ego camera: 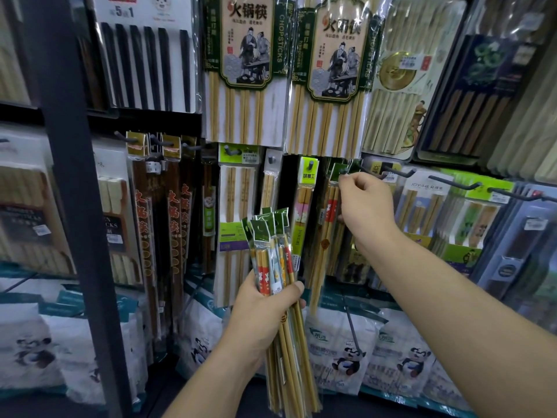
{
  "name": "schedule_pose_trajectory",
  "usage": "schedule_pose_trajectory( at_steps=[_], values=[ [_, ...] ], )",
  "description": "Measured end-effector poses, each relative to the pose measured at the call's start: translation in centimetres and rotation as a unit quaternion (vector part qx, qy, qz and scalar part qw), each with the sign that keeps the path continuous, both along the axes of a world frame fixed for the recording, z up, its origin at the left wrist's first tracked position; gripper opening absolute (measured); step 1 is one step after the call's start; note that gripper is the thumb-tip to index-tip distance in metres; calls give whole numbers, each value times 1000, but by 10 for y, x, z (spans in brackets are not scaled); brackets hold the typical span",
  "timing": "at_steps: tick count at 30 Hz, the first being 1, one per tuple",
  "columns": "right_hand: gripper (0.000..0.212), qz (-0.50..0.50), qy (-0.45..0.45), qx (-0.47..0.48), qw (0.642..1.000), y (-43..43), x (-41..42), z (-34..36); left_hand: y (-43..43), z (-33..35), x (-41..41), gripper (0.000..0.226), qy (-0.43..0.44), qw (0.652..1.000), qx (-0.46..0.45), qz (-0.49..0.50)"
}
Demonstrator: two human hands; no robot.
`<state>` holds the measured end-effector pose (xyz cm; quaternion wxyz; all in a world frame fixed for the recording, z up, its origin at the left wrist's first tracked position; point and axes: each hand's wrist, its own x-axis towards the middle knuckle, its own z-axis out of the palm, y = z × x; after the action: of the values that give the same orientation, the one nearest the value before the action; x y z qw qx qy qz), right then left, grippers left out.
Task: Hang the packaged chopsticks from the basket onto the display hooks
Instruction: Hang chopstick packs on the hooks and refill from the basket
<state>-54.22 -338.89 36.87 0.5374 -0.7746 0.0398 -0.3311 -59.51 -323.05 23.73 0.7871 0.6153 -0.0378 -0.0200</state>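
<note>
My left hand (265, 309) grips a bundle of several chopstick packs (275, 254) with dark green header cards, held upright in front of the display. My right hand (366, 203) reaches up to the right and pinches the green header of one more chopstick pack (327, 233) at a dark display hook (343, 169). That pack hangs down along the shelf, its lower end behind the bundle. The basket is not in view.
Packs of chopsticks fill the wall on hooks: tall bamboo sets (247, 70) above, dark red ones (156, 224) at left. Bare hook ends (455, 184) stick out to the right. A dark upright post (75, 206) stands left. Panda-printed bags (346, 354) line the bottom.
</note>
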Motion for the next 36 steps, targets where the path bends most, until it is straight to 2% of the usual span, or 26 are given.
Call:
schedule_pose_trajectory(
  at_steps=[4,7,9,13,18,21,24,27,36],
  values=[
    [32,-20,11,9,1000,1,5,-5,0,2,-1,46,-2,1000,-9,-8],
    [17,-39,31,-5,999,5,-8,-21,-1,3,-1,44,-1,1000,-13,-14],
    [15,0,47,-19,999,9,-24,-34,-1,3,-2,42,-8,1000,-8,-18],
    [16,167,77,-65,981,24,-49,-48,0,5,-6,31,-43,998,4,-34],
    [15,135,39,-126,982,23,-54,-46,0,3,-7,29,-29,999,-14,-33],
    [18,130,21,-83,988,17,-53,-41,2,0,-3,17,-2,998,-46,-30],
    [20,106,-33,-19,994,10,-50,-28,4,-2,1,13,10,998,-58,-18],
    [18,85,-61,9,994,3,-46,-12,5,-2,4,19,11,998,-61,-19],
    [29,52,-51,97,993,5,-29,5,5,-4,3,24,15,998,-60,-14]
  ],
)
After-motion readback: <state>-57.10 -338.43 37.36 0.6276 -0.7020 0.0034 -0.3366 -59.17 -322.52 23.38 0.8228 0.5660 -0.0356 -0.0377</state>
